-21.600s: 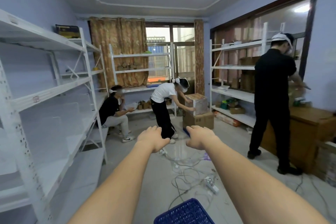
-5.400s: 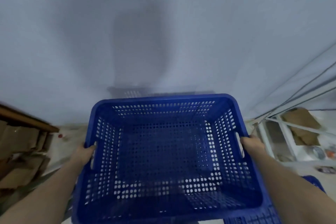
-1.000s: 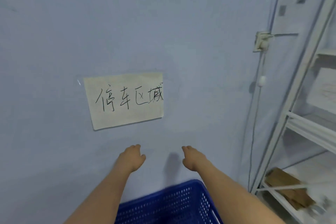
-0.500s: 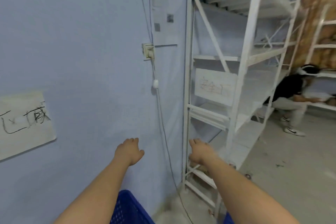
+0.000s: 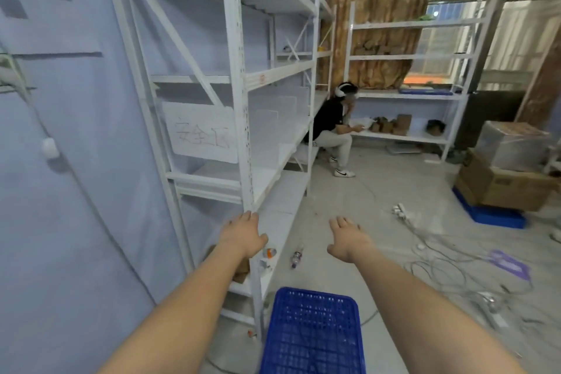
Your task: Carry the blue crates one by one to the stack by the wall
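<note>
A blue perforated crate (image 5: 312,332) lies bottom-up on the floor at the lower middle of the view, next to the shelf post. Both my arms reach forward above it. My left hand (image 5: 244,234) and my right hand (image 5: 347,238) hold nothing, their fingers loosely spread, well above the crate and apart from it. Another blue crate or pallet (image 5: 494,215) sits on the floor at the far right under cardboard boxes. The stack by the wall is out of view.
A white metal shelf rack (image 5: 239,100) runs along the left wall. Cables and a power strip (image 5: 431,240) sprawl over the floor on the right. Small bottles (image 5: 296,256) lie near the rack. A person (image 5: 332,127) sits by the far shelves. Cardboard boxes (image 5: 504,179) stand at right.
My view has swung right, from the wall with the paper sign to the room and shelves. Both hands stay empty and outstretched. An upturned blue crate now lies below them.
</note>
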`<state>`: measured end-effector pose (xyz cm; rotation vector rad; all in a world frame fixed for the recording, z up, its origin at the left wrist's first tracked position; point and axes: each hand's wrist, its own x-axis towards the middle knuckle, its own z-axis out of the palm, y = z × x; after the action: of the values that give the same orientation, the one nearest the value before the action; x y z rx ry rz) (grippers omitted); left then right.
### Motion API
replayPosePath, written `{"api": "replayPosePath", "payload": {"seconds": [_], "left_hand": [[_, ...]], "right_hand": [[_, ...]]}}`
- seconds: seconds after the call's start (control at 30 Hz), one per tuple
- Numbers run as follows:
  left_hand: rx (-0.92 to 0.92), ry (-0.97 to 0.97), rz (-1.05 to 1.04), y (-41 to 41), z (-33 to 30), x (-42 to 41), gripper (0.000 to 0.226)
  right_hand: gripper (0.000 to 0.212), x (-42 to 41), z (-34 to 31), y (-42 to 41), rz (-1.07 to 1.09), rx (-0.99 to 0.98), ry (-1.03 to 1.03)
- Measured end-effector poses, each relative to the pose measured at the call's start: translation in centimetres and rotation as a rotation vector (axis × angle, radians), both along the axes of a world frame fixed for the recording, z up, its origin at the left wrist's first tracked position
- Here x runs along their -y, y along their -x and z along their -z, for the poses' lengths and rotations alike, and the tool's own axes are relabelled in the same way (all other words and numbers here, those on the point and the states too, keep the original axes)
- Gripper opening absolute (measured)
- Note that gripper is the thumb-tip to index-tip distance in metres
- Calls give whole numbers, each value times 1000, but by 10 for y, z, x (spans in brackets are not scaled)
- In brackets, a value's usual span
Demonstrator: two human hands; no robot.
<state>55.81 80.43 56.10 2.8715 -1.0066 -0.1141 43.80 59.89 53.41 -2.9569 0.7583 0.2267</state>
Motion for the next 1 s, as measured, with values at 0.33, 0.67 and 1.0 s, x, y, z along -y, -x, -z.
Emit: {"api": "replayPosePath", "payload": {"seconds": [0.33, 0.67, 1.0], "left_hand": [[-26, -126, 172, -54, 52, 85, 66], [-245, -250, 279, -74, 213, 110, 61], [-617, -427, 162, -2, 484, 78, 69]], "right_hand": [[74, 62, 45, 7, 238, -66, -39], [73, 65, 186, 18, 373, -220, -243], [68, 43, 452, 74, 479, -413, -584]]}}
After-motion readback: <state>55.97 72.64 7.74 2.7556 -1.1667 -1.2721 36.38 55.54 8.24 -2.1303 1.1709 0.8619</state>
